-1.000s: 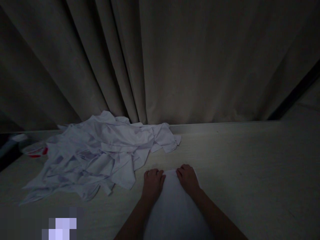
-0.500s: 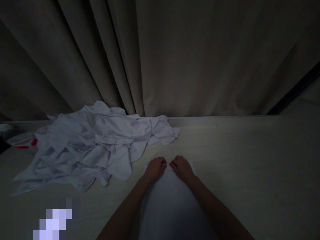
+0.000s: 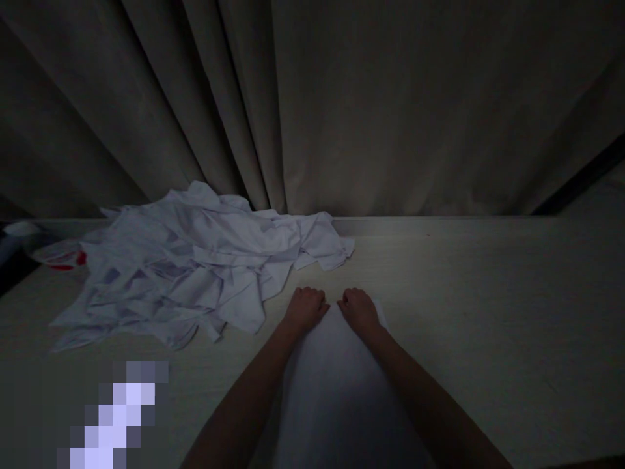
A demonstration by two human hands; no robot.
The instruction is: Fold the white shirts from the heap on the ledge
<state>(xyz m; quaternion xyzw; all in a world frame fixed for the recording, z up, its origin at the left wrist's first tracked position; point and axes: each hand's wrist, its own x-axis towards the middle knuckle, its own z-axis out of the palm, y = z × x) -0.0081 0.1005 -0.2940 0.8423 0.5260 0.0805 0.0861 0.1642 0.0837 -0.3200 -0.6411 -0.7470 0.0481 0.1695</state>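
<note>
White cloth (image 3: 336, 384), smoothed out flat, lies on the counter (image 3: 488, 326) right in front of the person, running from the bottom edge of the view at about 6 o'clock up toward the middle. Lighting is really dim so the fabric looks bluish-grey, and no seams or labels can be made out on it.

Both hands sit at the far end of that cloth, side by side and nearly touching each other. Left hand (image 3: 305, 306) is curled with its fingers folded under, knuckles up, resting on the top edge of the cloth. Right hand (image 3: 360, 309) is the same deal, fingers tucked in on the cloth's far edge. Whether each grip is actually pinching fabric or just pressing down on it can't be told, the fingertips are hidden. Bare forearms come in from the bottom along both sides of the cloth.

Out at roughly 10 o'clock from the hands there's a big rumpled pile of white garments (image 3: 195, 273), lying just beside the left hand but not touching it. Further left, around 9 o'clock, a small pale thing with red on it (image 3: 61, 255) peeks out from behind the pile. Behind everything at 12 o'clock hangs a heavy beige curtain (image 3: 366, 111) in long folds, meeting the counter's back edge.
</note>
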